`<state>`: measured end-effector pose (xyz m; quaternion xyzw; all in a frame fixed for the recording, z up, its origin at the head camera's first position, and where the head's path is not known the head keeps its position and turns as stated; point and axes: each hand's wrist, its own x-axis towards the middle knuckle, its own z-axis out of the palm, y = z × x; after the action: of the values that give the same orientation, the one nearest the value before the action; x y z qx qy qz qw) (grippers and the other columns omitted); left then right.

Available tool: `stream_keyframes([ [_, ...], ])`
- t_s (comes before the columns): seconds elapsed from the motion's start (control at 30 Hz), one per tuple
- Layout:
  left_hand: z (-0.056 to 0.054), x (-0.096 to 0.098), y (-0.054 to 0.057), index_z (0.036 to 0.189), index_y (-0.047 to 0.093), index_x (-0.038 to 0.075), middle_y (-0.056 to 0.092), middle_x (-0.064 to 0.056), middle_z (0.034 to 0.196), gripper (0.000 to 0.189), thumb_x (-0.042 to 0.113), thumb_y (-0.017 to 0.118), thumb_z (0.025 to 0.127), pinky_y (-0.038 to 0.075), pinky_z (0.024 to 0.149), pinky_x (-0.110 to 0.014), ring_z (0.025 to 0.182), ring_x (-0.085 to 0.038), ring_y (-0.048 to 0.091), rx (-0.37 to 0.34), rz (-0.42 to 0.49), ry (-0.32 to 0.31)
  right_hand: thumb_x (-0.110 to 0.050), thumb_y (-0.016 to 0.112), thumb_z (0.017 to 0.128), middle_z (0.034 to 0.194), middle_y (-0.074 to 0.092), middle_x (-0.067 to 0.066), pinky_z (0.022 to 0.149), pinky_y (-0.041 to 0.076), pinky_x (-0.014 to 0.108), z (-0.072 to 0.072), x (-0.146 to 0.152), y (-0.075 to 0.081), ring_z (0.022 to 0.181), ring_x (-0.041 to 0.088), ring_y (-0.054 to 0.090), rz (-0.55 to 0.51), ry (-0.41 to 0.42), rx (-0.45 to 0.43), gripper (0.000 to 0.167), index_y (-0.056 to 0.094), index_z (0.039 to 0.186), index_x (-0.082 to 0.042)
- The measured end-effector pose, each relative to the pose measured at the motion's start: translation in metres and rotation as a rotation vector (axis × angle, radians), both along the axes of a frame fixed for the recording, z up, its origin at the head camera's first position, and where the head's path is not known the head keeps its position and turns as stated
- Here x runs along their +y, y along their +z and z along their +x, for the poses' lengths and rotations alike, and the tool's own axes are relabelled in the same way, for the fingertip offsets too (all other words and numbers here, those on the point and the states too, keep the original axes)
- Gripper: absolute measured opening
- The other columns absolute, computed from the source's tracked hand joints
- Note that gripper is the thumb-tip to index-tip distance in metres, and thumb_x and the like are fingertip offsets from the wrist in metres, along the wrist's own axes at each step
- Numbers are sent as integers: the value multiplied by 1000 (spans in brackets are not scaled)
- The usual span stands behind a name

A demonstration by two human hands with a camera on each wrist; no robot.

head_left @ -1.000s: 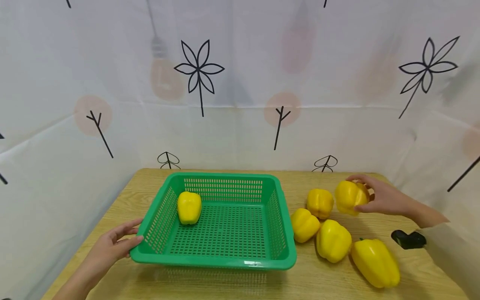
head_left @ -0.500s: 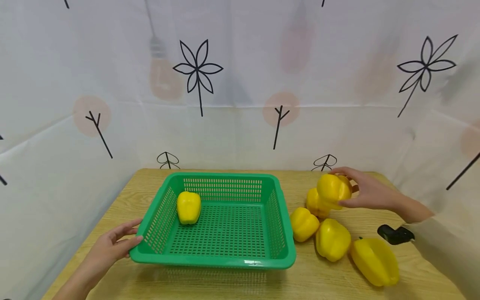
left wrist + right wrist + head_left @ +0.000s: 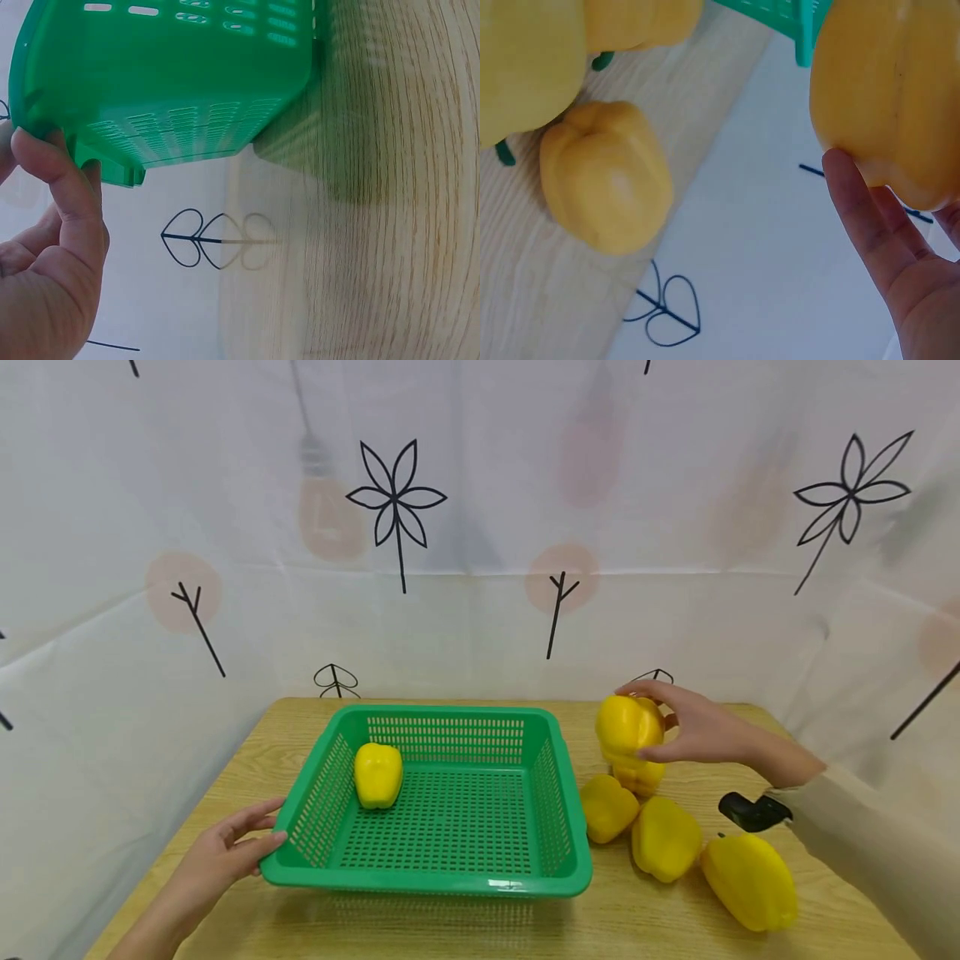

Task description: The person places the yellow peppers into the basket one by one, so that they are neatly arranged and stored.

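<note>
Now half-curled left (image 3: 223, 852) and right hands (image 3: 692, 724) grip, respectively, basket rim (image 3: 423, 882) and raised pepper (image 3: 627, 725).

Head cam sits up high, looking forward and down over the table (image 3: 615, 918) to the curtain (image 3: 480, 527). Left wrist cam's rolled sideways, super close to the outside of the basket (image 3: 187, 75). Right wrist cam's tilted, right up on a pepper (image 3: 889, 97) the head cam also gets. All three catch the basket.

Light wood-grain tabletop (image 3: 622, 918), rectangular green perforated plastic basket (image 3: 420, 882) standing on it, four glossy yellow lobed bell peppers (image 3: 666, 840) lying clustered on the wood to the basket's right.
</note>
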<state>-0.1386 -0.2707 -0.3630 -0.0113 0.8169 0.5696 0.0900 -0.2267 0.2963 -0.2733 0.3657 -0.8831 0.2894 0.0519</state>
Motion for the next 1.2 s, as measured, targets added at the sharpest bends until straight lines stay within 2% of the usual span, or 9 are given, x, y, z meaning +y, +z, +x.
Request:
stream_keyframes([
  [0.53,1,1,2,145,32,6,41,-21,133,66,30,61,91,50,75,-38,92,-20,62,0,20,9,-10,77,75,122,50,11,73,52,35,-13,-30,11,92,20,53,-36,50,-41,66,43,131,-6],
  [0.7,2,1,2,145,32,6,41,-21,133,66,30,61,91,50,75,-38,93,-19,62,-3,20,14,-12,76,75,121,50,11,73,52,38,-15,-41,11,93,23,51,-43,60,-51,65,43,131,-7],
  [1.2,1,1,0,145,31,6,39,-21,134,65,30,60,92,51,75,-37,92,-18,62,4,14,4,-16,76,74,123,49,10,74,52,36,-19,-71,9,94,22,50,-57,66,-80,67,43,132,-11],
])
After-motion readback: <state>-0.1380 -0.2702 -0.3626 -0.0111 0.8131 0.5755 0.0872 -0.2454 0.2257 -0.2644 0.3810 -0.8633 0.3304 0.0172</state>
